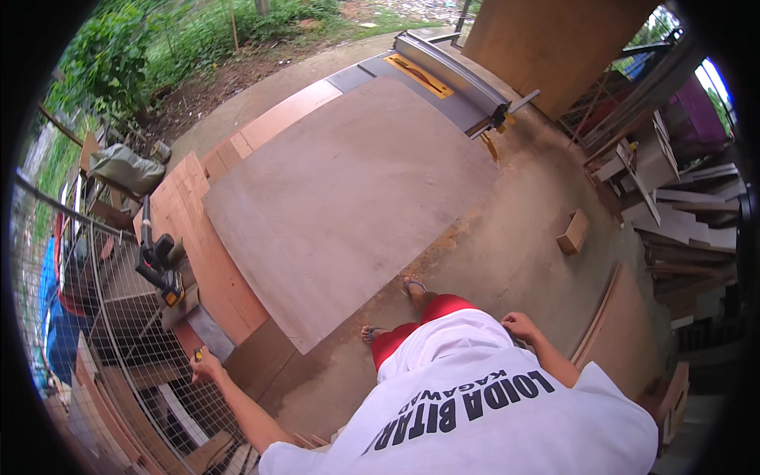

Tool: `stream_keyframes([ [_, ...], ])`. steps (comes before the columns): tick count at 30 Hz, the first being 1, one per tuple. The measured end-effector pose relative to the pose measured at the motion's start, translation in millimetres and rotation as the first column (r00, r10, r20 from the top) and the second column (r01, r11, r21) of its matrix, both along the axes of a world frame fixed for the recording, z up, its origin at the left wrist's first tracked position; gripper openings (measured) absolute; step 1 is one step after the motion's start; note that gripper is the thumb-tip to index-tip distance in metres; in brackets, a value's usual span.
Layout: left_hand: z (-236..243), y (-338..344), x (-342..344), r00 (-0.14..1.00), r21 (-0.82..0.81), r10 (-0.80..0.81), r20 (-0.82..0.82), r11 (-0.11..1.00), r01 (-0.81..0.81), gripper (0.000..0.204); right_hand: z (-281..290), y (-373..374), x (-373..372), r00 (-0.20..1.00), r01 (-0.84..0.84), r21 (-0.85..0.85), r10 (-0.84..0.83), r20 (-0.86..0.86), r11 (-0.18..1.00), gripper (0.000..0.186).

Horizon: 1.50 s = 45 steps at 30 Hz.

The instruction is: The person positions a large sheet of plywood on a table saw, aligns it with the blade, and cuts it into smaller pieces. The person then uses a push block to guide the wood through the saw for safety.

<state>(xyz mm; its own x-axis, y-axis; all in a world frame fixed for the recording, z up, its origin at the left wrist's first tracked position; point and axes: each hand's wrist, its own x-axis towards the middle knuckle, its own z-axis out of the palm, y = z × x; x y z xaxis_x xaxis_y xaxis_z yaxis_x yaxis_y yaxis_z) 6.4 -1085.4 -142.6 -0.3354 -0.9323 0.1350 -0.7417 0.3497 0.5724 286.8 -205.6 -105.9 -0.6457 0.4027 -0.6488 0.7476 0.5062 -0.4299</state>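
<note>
At the lower left my left hand [207, 368] is closed around a small yellow-and-black tool [197, 355], too small to tell its kind for certain. It is beside the near end of a reddish wooden bench [229, 277], close to a grey metal plate [210, 332]. My right hand [518, 325] hangs by my right hip with curled fingers, and nothing shows in it. In front of me a large grey-brown plywood sheet [348, 206] lies flat across the bench and a table saw [364, 73]. Neither hand touches the sheet.
A black-and-yellow cordless blower [158, 265] rests on the bench's left side, by a wire mesh fence [119, 332]. The saw's rail [459, 71] runs along the far right. A small wooden box [571, 233] sits on the concrete floor; stacked offcuts [689, 214] line the right.
</note>
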Motion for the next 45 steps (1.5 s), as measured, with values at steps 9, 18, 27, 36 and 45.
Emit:
stream_keyframes([
  [9, -23.2, -58.4, -48.7, 0.971, -0.12, -0.218, 0.099, 0.966, 0.229, 0.078, -54.2, 45.4, 135.2, 0.985, -0.165, -0.069, 0.161, -0.053, 0.984, 0.021],
  [18, 7.9, 223.1, 3.5, 0.887, -0.004, -0.451, 0.1, 0.891, 0.454, 0.085, 18.1, 35.4, -67.5, 0.882, 0.284, 0.207, -0.17, -0.44, 0.936, 0.023],
  [27, -6.3, 292.5, -44.1, 0.947, 0.399, -0.321, 0.012, 0.87, 0.29, 0.091, 26.0, 161.8, -415.7, 0.802, 0.145, 0.479, 0.18, -0.569, 0.866, 0.055],
  [36, 33.5, 379.1, -1.7, 0.938, 0.512, -0.342, -0.062, 0.796, 0.324, 0.082, 13.5, 229.3, -511.2, 0.978, 0.027, 0.198, 0.015, -0.209, 0.98, 0.088],
  [45, 20.9, 486.2, 124.1, 0.984, 0.64, -0.169, -0.058, 0.75, 0.166, 0.062, 22.9, 336.7, -409.1, 0.98, 0.047, 0.297, 0.014, -0.199, 0.954, 0.082],
])
